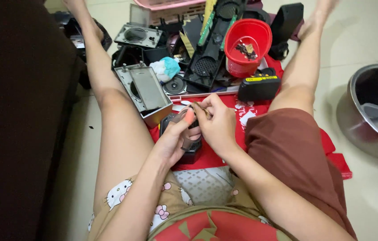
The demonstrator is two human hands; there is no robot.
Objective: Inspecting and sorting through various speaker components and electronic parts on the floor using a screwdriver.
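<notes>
Black part [189,138] | both hands [198,129] grasping it | red mat [327,143] edge right, bare floor [367,192] beyond

Counted items, head view. Two hands, left hand [173,140] and right hand [218,127], together on one small dark device [190,142] near centre. One red bowl [248,44], far centre. One pink basket [171,5], far edge. One grey open metal casing [144,91], left of centre. One round loose speaker [175,85] beside it. One black box with a yellow label [259,85], right of centre. One steel basin [374,109], far right. One red mat [287,129] beneath.
</notes>
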